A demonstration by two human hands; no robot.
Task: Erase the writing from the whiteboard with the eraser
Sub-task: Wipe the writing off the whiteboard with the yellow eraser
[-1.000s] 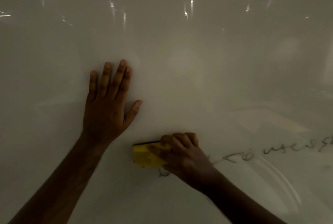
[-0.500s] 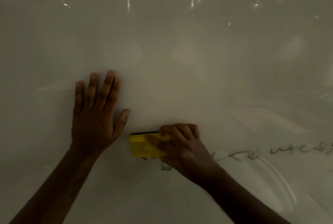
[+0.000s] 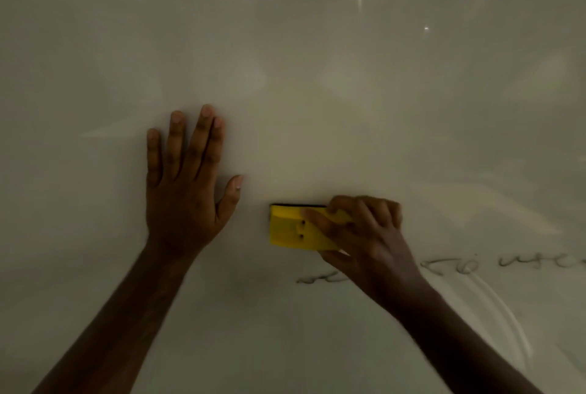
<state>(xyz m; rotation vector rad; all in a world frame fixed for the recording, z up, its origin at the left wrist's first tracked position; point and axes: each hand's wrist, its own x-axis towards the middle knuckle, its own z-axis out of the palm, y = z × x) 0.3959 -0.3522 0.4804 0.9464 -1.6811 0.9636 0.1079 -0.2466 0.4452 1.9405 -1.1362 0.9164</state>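
While my right hand [image 3: 364, 235] curls its grip around the yellow eraser [image 3: 293, 230], the eraser lies flat against the whiteboard [image 3: 317, 92], just past centre toward five o'clock. A dark strip edges its top side. Faint, smeared writing [image 3: 459, 268] runs from below the eraser, at its five o'clock, off toward the frame's three o'clock edge; I cannot read it. At the eraser's nine o'clock, just beside it, my left hand [image 3: 187, 191] presses flat on the board, fingers straight, thumb spread, holding nothing. Light streaks glint across the board near twelve o'clock.
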